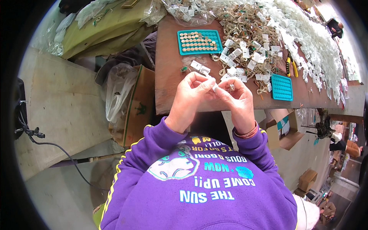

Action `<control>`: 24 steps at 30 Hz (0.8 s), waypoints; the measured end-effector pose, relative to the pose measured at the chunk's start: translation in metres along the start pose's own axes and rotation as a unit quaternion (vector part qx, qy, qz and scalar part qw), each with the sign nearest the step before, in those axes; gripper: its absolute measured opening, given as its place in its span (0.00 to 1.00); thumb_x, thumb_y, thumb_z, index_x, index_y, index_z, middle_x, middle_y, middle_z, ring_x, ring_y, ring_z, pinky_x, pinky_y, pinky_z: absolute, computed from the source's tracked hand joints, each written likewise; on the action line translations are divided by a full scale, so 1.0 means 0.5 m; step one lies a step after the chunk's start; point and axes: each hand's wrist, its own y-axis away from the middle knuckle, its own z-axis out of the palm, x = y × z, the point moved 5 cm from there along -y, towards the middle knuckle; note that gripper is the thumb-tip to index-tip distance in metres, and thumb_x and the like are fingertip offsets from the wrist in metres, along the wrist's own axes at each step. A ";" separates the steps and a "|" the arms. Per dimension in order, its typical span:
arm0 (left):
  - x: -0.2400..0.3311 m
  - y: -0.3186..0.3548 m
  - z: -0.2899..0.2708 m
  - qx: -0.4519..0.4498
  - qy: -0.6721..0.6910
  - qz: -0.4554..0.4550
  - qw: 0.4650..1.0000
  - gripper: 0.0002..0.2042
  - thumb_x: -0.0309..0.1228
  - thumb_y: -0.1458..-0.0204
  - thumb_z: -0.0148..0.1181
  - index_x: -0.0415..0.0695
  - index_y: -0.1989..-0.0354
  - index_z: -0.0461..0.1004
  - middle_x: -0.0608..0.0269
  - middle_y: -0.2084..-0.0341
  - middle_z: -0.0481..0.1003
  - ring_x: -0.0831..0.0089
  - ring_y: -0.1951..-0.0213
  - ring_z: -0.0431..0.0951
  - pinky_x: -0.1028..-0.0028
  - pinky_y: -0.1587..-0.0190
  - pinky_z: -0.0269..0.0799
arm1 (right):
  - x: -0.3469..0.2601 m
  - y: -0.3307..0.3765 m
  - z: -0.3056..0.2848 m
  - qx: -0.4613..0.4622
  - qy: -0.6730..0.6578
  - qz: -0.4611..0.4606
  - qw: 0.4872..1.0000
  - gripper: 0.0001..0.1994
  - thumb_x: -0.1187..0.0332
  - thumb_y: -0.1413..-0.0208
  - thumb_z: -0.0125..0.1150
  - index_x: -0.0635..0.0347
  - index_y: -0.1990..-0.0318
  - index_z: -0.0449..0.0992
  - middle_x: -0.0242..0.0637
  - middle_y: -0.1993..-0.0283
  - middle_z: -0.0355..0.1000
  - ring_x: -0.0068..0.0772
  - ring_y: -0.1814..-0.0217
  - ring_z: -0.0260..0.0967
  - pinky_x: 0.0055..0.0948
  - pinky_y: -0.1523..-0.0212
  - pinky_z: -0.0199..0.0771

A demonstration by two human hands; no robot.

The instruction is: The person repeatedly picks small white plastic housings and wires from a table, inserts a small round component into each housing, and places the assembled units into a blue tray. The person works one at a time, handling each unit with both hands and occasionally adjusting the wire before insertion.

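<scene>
Over the near edge of the brown table, my left hand (188,96) and my right hand (240,100) meet, fingertips pinched. Between them is a small white piece (215,87), mostly covered by my fingers. A little coil of thin wire (231,87) shows by the fingers of my right hand. Just beyond my hands lie white rectangular pieces (200,68) and a small green bit (184,69). Farther back, a teal tray (215,34) holds rows of round, coin-like discs. To its right spreads a heap of coiled wires with white pieces (245,48).
Pliers with yellow and black handles (288,67) lie right of the heap, near a second teal tray (281,87). A large white pile (306,46) covers the table's far right. Left of the table stands a cardboard box (134,103) with a plastic bag. Another open box (287,132) sits below right.
</scene>
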 end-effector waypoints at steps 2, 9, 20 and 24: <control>0.003 0.002 0.005 0.000 -0.011 0.005 1.000 0.08 0.30 0.43 0.60 0.40 0.62 0.70 0.62 0.67 0.76 0.78 0.64 0.77 0.78 0.59 0.74 | 0.001 0.002 0.001 0.007 -0.014 0.004 1.000 0.06 0.72 0.44 0.64 0.62 0.63 0.74 0.25 0.67 0.72 0.10 0.66 0.66 0.13 0.65 0.65; -0.002 0.003 0.004 -0.013 -0.094 0.045 0.995 0.05 0.28 0.42 0.58 0.41 0.64 0.69 0.66 0.69 0.74 0.81 0.66 0.73 0.80 0.62 0.70 | 0.010 0.018 0.003 0.055 -0.088 -0.010 0.995 0.04 0.76 0.44 0.62 0.65 0.63 0.74 0.34 0.65 0.76 0.20 0.62 0.74 0.21 0.60 0.73; 0.020 -0.109 0.013 -0.077 -0.048 0.005 0.996 0.08 0.32 0.37 0.52 0.41 0.55 0.67 0.64 0.62 0.72 0.81 0.61 0.73 0.80 0.59 0.68 | -0.036 -0.058 -0.022 0.212 0.150 -0.225 0.939 0.08 0.73 0.58 0.66 0.66 0.73 0.72 0.47 0.74 0.70 0.45 0.72 0.70 0.38 0.72 0.68; 0.020 -0.153 -0.017 -0.084 -0.092 0.042 0.991 0.11 0.33 0.37 0.51 0.39 0.52 0.67 0.61 0.61 0.72 0.78 0.59 0.74 0.78 0.56 0.70 | -0.023 -0.106 -0.003 0.231 0.124 -0.229 0.937 0.09 0.75 0.60 0.66 0.65 0.77 0.69 0.46 0.76 0.69 0.47 0.74 0.69 0.39 0.73 0.65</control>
